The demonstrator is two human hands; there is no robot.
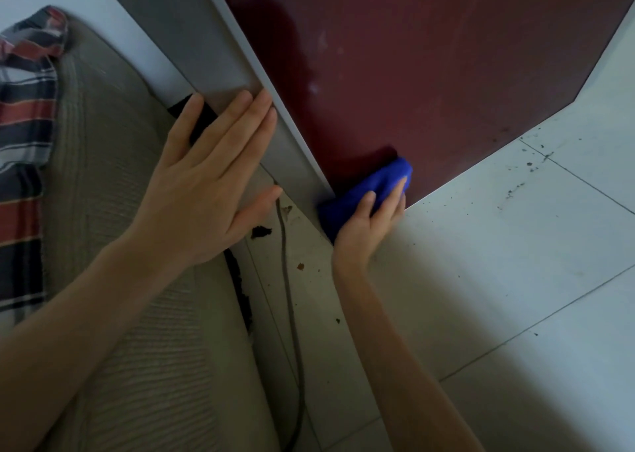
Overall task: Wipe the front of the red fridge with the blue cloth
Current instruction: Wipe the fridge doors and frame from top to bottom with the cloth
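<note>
Gritty tile floor (515, 262), right fingers (396, 195) gripping blue cloth (376, 178) on red fridge (429, 56), left fingers (237, 118) flat

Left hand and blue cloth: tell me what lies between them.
In the head view: the fridge's grey side panel, then a strip of floor with a dark cable and crumbs, between the left hand and the cloth.

right hand (369, 226) gripping blue cloth (364, 194), red fridge (429, 56)
</note>
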